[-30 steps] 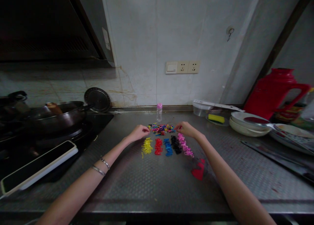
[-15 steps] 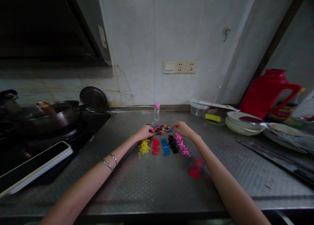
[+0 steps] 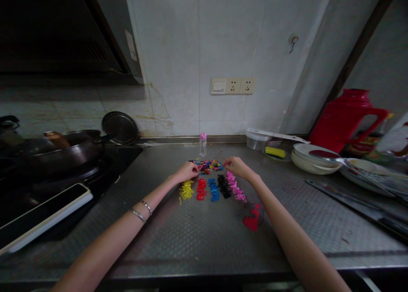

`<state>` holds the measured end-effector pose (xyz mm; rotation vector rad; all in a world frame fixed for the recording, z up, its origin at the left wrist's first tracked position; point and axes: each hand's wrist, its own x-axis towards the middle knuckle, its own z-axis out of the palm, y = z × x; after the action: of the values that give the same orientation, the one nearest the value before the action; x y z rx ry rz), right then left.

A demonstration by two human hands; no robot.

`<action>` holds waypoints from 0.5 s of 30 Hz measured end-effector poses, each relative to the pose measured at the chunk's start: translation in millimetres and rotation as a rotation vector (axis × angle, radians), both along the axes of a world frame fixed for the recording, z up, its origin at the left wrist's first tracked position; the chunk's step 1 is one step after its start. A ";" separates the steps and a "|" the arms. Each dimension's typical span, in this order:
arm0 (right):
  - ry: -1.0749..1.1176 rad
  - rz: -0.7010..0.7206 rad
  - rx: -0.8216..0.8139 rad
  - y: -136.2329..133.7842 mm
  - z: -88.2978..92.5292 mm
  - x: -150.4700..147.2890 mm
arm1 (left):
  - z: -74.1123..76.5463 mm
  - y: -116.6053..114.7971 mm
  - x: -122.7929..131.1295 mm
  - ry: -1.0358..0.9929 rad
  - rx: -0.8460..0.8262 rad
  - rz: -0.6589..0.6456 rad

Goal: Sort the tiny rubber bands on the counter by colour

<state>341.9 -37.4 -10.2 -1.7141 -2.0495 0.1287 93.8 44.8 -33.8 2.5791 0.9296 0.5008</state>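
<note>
A pile of small mixed-colour bands (image 3: pixel 208 166) lies on the metal counter. My left hand (image 3: pixel 188 171) is at the pile's left edge, fingers pinched together; what they hold is too small to name. At its right edge my right hand (image 3: pixel 236 166) is also pinched, its fingertips hiding anything between them. In front lie separate groups: yellow (image 3: pixel 186 190), red (image 3: pixel 201 189), blue (image 3: pixel 213 190), black (image 3: pixel 224 186) and pink (image 3: pixel 236 186). Behind the pile stands a clear bottle with a pink cap (image 3: pixel 203 145).
Nearer me on the right is a clear bag with red shapes (image 3: pixel 252 218). Bowls (image 3: pixel 315 159), a knife (image 3: pixel 357 207), a yellow sponge (image 3: pixel 275 152) and a red thermos (image 3: pixel 346 120) stand right. A pan (image 3: pixel 63 149) and a white-edged device (image 3: pixel 47 217) are left.
The whole view has shifted very slightly. Both hands stay at the pile's edges with hardly any movement.
</note>
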 end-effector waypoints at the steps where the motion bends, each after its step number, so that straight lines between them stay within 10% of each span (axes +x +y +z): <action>1: 0.003 0.003 0.004 -0.5 0.1 -0.2 | 0.5 -0.3 0.6 0.003 -0.005 -0.001; 15: 0.001 0.002 -0.015 0.2 -1.8 -6.5 | 21.2 -27.4 16.5 -0.041 -0.034 -0.116</action>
<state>335.4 -37.2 -12.0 -1.7212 -2.0549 0.1460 110.2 17.4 -12.6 2.5644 0.7625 0.4998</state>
